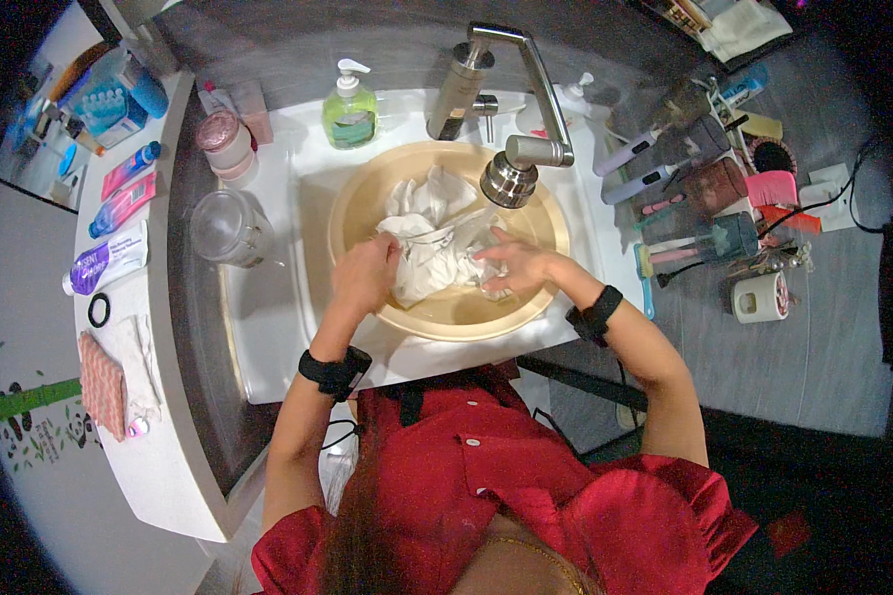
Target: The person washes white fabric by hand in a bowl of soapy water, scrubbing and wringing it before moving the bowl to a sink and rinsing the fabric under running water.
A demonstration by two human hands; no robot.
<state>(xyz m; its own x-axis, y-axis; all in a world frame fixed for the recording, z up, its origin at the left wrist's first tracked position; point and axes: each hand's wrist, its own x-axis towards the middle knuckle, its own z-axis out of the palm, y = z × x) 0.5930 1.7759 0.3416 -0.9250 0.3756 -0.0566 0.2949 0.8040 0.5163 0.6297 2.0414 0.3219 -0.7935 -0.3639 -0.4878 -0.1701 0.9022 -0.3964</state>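
A cream plastic basin (pixel 446 331) sits in the white washbasin (pixel 268 327). Bunched wet white cloth (pixel 424 260) lies in it, in shallow water. My left hand (pixel 368 271) is at the basin's left side, fingers curled on the cloth's left edge. On the right, my right hand (pixel 521 260) has its fingers spread against the cloth, partly under the spout. The steel faucet (pixel 510 178) reaches over the basin, and what looks like a thin stream of water falls from its head onto the cloth near my right fingers.
Behind the basin stands a green pump bottle (pixel 350 111). A clear plastic jar (pixel 227 227) and a pink-lidded jar (pixel 227 145) are on the left. Toothbrush cups (pixel 733 234) line the right wall. A white ledge (pixel 186 461) at far left holds a toothpaste tube (pixel 108 260).
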